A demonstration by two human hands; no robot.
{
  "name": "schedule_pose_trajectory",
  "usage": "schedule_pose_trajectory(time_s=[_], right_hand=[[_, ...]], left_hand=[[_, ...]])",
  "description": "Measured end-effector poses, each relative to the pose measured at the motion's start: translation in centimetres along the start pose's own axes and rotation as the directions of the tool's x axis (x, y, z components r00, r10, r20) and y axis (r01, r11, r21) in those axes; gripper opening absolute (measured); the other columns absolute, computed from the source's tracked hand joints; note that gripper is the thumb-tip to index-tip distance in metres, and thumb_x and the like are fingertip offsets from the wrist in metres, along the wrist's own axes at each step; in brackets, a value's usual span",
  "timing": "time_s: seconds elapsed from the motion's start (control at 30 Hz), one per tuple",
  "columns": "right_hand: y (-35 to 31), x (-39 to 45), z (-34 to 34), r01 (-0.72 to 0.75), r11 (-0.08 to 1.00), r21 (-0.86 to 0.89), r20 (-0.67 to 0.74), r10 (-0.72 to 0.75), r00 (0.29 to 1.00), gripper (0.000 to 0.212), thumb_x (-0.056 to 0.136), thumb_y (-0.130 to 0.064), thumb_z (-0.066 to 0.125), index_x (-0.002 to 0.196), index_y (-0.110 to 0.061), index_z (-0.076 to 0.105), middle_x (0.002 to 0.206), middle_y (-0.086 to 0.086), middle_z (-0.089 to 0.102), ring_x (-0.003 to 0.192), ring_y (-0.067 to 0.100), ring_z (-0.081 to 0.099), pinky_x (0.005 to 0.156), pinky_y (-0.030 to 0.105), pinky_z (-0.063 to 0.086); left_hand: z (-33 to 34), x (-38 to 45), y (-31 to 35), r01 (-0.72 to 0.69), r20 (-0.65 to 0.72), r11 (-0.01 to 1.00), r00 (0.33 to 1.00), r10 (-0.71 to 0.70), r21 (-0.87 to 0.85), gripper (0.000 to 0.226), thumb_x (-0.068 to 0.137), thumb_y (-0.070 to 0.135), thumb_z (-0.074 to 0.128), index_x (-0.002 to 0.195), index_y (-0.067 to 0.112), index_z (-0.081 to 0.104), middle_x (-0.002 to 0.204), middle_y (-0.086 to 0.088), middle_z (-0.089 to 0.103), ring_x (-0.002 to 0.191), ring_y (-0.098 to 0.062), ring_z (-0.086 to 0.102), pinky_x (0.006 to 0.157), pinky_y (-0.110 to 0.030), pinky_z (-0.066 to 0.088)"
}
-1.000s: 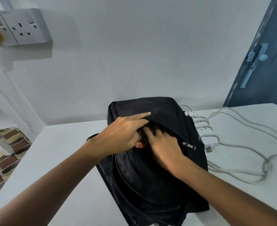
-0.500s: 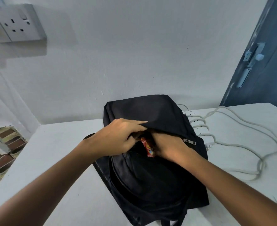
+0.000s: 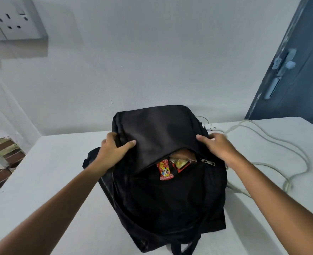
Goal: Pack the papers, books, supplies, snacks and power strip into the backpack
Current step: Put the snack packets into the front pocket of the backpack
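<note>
Black backpack (image 3: pixel 161 144) at the table's (image 3: pixel 59 172) back edge, both hands gripping its top.
Left hand (image 3: pixel 113 150) and right hand (image 3: pixel 216 146) clutch fabric; the red snack packet (image 3: pixel 164 171) protruding from the unzipped pocket may slip out if tilted.

The black backpack (image 3: pixel 163 144) fills the table's (image 3: pixel 59 162) middle. Left of the backpack the tabletop lies bare. Right of it, the white power strip (image 3: pixel 213 126) and looped cable (image 3: pixel 273 144) clutter the surface.
</note>
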State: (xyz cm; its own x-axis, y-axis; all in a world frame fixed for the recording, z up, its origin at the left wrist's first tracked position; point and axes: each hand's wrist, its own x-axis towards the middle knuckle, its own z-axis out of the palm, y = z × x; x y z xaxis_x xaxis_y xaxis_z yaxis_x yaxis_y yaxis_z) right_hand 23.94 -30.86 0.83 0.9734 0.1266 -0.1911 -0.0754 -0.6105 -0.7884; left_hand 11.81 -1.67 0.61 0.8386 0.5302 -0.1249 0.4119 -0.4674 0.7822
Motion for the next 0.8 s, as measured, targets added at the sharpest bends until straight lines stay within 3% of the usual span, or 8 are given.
schedule_pose_trajectory(time_s=[0.07,0.13,0.23,0.33,0.47,0.63,0.8], right_hand=[[0.2,0.6,0.6,-0.046,0.99,0.134,0.09,0.034,0.995,0.039,0.081,-0.048,0.069,0.101,-0.014,0.067,0.094,0.0,0.07,0.091,0.019,0.066,0.076,0.03,0.049],[0.2,1.0,0.9,-0.082,0.96,0.267,0.142,0.045,0.989,0.04,0.079,-0.04,0.074,0.105,-0.011,0.069,0.097,0.002,0.072,0.091,0.02,0.068,0.082,0.032,0.053],[0.0,1.3,1.5,-0.078,0.936,0.343,0.105,0.045,0.993,0.029,0.082,-0.023,0.073,0.108,-0.01,0.068,0.102,0.005,0.072,0.093,0.022,0.067,0.085,0.034,0.053],[-0.8,1.2,2.4,-0.01,0.957,0.291,-0.04,0.022,0.999,0.02,0.086,-0.014,0.066,0.105,-0.008,0.067,0.1,0.005,0.069,0.093,0.024,0.064,0.08,0.031,0.049],[-1.9,0.5,3.4,0.073,0.972,0.224,-0.097,-0.052,0.994,0.009,0.088,-0.01,0.062,0.094,-0.008,0.068,0.092,0.007,0.068,0.09,0.028,0.063,0.073,0.029,0.043],[-4.1,-0.3,5.8,0.111,0.967,0.231,-0.028,-0.107,0.994,0.006,0.087,-0.011,0.063,0.088,-0.009,0.068,0.095,0.01,0.07,0.091,0.027,0.064,0.083,0.036,0.051],[-7.6,-1.6,10.3,0.183,0.962,0.201,0.125,-0.211,0.969,0.014,0.089,-0.013,0.061,0.087,-0.001,0.068,0.087,0.008,0.068,0.079,0.019,0.061,0.062,0.026,0.044]], left_hand=[[0.5,-0.3,-0.2,0.166,0.041,0.969,0.986,-0.161,-0.18,0.098,0.067,0.066,0.072,0.141,0.021,0.027,0.127,-0.005,0.05,0.11,-0.025,0.055,0.088,-0.041,0.051],[0.4,-0.6,0.1,0.292,0.125,0.91,0.956,-0.267,-0.294,0.097,0.068,0.062,0.076,0.137,0.005,0.038,0.112,-0.007,0.059,0.088,-0.023,0.062,0.068,-0.035,0.051],[0.2,-0.4,0.1,0.306,0.134,0.847,0.952,-0.275,-0.435,0.052,0.078,0.03,0.078,0.11,-0.009,0.062,0.095,-0.015,0.071,0.075,-0.022,0.068,0.057,-0.025,0.052],[0.0,0.1,0.8,0.284,0.054,0.814,0.953,-0.299,-0.506,0.03,0.084,0.002,0.068,0.112,-0.007,0.061,0.102,-0.019,0.068,0.083,-0.027,0.067,0.061,-0.029,0.053],[-1.2,0.1,0.8,0.262,-0.011,0.788,0.947,-0.322,-0.557,0.029,0.078,-0.004,0.065,0.108,-0.003,0.063,0.104,-0.021,0.068,0.091,-0.034,0.066,0.08,-0.041,0.057],[-4.1,-1.6,-1.7,0.23,-0.062,0.743,0.937,-0.343,-0.628,0.028,0.082,-0.007,0.061,0.109,-0.003,0.061,0.103,-0.019,0.067,0.086,-0.029,0.066,0.066,-0.032,0.054],[-8.3,-4.9,-5.2,0.206,-0.187,0.729,0.889,-0.419,-0.653,0.032,0.082,-0.008,0.061,0.113,-0.005,0.061,0.102,-0.02,0.067,0.084,-0.031,0.065,0.069,-0.033,0.053]])
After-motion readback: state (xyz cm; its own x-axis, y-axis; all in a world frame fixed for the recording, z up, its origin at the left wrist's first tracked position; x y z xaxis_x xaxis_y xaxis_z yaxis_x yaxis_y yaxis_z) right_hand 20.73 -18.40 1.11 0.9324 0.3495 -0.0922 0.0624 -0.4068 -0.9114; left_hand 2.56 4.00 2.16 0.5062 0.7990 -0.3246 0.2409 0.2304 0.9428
